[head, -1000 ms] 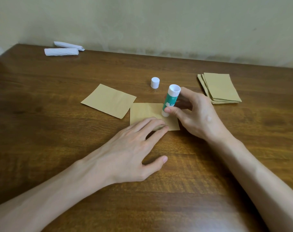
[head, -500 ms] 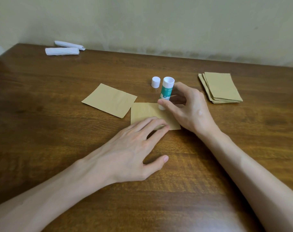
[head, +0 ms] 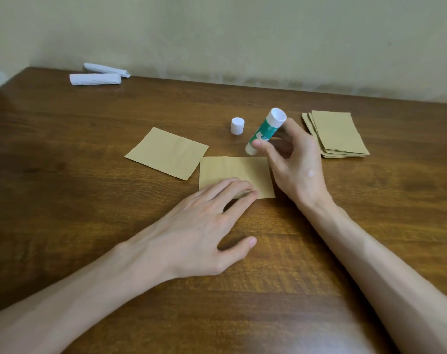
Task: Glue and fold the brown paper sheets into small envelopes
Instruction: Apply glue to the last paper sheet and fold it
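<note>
The flat rectangular brown paper sheet lies at mid-bench, its long edges roughly parallel to the near edge of the dark wooden bench. It looks thin, very light and limp, so it will probably slide or curl under any sideways rub unless it is pinned. The left hand does that, with its straight, spread fingers pressed flat on the sheet's near edge and the thumb out on the wood. Pressing near an edge or corner seems the best hold, since it leaves the other margins free for glue, and creases should be run with flat fingertips because such paper may tear or wrinkle easily. The right hand pinches a green-and-white plastic glue stick between thumb and curled fingers. The stick is tilted, with its lower end at the sheet's far right corner, and I cannot tell whether it touches the paper. It is rigid, light and smooth, so a grip low on the barrel gives control. Its small white cylindrical cap stands farther back. A second loose square brown sheet lies just left of the first, and a stack of brown paper pieces sits toward the right edge. Two white rolled paper bundles rest near the far left corner. The polished wood looks hard and slick, and a plain pale wall rises behind the far edge.
</note>
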